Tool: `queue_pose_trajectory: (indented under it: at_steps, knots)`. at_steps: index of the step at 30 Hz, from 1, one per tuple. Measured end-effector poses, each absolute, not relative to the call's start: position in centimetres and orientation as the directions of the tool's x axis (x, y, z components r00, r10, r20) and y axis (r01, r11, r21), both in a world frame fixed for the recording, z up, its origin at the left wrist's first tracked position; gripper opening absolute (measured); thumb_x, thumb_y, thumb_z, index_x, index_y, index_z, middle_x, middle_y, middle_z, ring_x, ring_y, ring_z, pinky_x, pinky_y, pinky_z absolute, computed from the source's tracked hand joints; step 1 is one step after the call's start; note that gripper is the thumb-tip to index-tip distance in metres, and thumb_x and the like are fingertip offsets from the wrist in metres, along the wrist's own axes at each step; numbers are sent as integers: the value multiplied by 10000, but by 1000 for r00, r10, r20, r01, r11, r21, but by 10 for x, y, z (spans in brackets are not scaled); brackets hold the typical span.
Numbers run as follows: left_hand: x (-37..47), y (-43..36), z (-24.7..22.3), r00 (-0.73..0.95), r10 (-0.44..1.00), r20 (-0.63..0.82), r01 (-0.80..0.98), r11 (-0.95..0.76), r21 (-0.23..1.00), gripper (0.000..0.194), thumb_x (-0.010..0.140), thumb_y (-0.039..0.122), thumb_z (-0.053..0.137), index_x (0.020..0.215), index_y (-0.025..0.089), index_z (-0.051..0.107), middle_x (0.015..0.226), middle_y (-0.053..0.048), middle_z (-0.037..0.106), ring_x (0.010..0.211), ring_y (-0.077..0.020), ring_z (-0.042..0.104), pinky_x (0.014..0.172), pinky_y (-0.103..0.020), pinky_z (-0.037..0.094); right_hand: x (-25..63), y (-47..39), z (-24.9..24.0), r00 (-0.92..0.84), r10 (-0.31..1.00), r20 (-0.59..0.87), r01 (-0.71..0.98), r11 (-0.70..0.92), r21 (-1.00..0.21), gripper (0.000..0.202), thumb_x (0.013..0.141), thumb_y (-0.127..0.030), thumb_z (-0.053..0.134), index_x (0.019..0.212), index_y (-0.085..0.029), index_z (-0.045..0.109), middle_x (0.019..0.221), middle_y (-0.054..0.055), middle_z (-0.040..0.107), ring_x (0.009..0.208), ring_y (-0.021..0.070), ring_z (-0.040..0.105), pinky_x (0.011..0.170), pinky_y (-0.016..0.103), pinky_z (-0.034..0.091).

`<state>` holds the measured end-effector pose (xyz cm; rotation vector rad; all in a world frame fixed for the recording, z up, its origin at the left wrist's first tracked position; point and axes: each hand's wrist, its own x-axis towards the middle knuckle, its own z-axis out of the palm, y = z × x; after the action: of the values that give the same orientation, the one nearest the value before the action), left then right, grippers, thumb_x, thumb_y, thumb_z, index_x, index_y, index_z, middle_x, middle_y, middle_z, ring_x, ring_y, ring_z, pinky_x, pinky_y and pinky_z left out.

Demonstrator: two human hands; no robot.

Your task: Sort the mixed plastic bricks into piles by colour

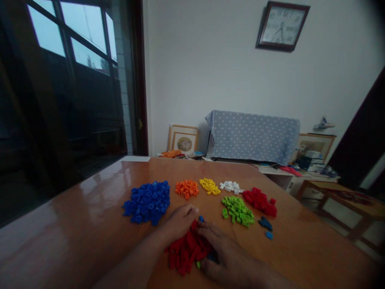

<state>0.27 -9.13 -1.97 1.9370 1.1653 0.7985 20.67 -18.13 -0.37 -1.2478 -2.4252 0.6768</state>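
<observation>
A pile of red toy bricks (183, 253) lies on the near part of the table between my hands. My left hand (182, 220) is at the pile's far left edge, its fingers curled inward; what they hold, if anything, is hidden. Over the right side of the pile rests my right hand (224, 247), fingers stretched and thumb apart, touching the bricks. Dark blue pieces (213, 256) show under its palm, and a light green piece (198, 264) sits near its thumb. A small blue piece (201, 218) is between the two hands.
Beyond my hands on the brown table (90, 224) lie piles of blue bricks (148, 202), orange bricks (187, 188), yellow bricks (209, 186), white bricks (230, 187), lime green bricks (237, 210) and red bricks (260, 201). A few dark blue pieces (265, 223) lie at right.
</observation>
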Motion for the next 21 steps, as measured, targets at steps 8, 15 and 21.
queue_pose_trajectory:
  at_steps: [8,15,21]
  knots:
    - [-7,-88,-18,367,925,97,457,-270,847,443,875,586,425,792,172,557,738,11,566,711,-141,494,610,-225,347,212,-176,1,-586,805,97,528,470,-707,697,840,-357,621,1489,-258,386,1583,63,296,1464,279,236,1198,465,215]
    - [-12,-88,-6,333,943,15,468,-179,866,429,882,566,387,790,171,526,780,-13,596,695,-146,533,600,-237,365,222,-130,-3,-240,959,149,345,227,-911,373,887,-290,502,1231,-172,587,1273,108,628,1173,227,592,991,375,474]
    - [-14,-85,-7,328,943,48,416,-190,889,438,871,588,413,801,172,530,812,-13,589,742,-150,535,653,-240,405,228,-102,12,-177,982,70,662,171,-730,226,792,-228,522,947,-154,669,792,31,682,727,173,632,641,268,462]
